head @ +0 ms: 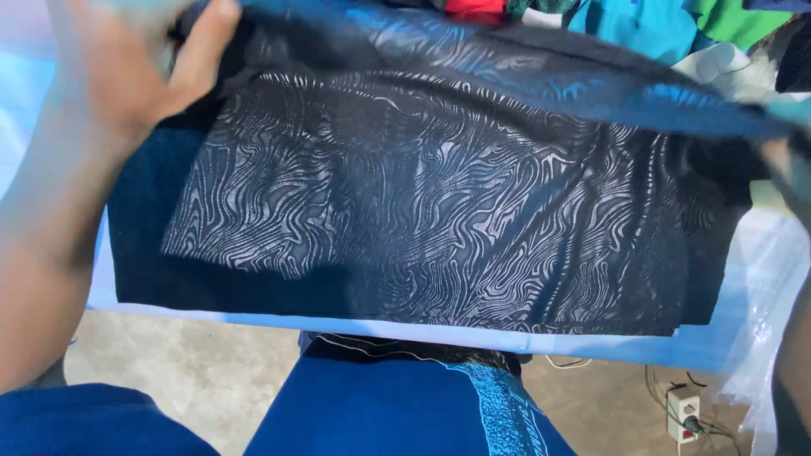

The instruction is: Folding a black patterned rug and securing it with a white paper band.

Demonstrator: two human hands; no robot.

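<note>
I am pinching the upper left corner of a black fabric garment with a grey wavy swirl print in my left hand, the thumb and fingers closing together on the cloth edge. My right hand is blurring at the far right edge, and it is touching the garment's upper right corner; I cannot tell how tightly that grip is closing. The garment is lying spread across a white table, with its top edge lifting off the surface and its lower hem resting flat near the table's front edge. The print is covering most of the front, leaving plain dark borders at the sides. I am counting one such garment in hand. Beyond it, a pile of coloured clothes is showing red, turquoise and green pieces. One white power strip is sitting on the floor at lower right.
</note>
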